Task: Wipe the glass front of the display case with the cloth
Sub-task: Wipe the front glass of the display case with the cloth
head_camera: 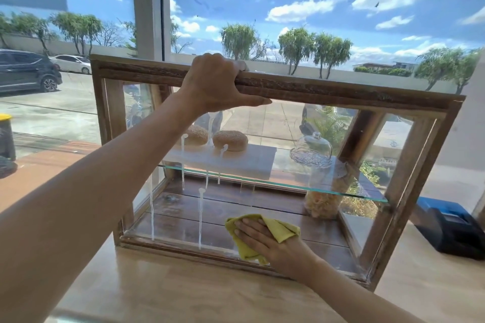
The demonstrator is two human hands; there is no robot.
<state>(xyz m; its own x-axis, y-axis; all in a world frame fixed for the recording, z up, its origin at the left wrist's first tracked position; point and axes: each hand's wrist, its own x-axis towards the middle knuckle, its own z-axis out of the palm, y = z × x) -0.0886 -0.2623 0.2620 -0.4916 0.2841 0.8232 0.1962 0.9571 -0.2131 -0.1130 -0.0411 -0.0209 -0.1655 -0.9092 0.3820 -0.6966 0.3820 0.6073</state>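
Pressing flat against the lower glass front (262, 165) of the display case (409, 165), the right hand (265, 238) holds one yellow cloth (278, 228), fingers straight and spread, the cloth bunched under and over them. The case stands on a pale wooden counter (183, 291). The left hand (215, 81) grips the case's top rail, fingers curled over the far edge and out of sight, thumb stretched along the front. Several white drip streaks (200, 217) run down the glass. Inside: two seeded buns (231, 139), one partly behind the left forearm, one glass dome (312, 149), and one jar (322, 204), its contents hard to make out. One black and blue device (451, 228) is cut off at the right edge. Two cars (26, 68) are parked outside.
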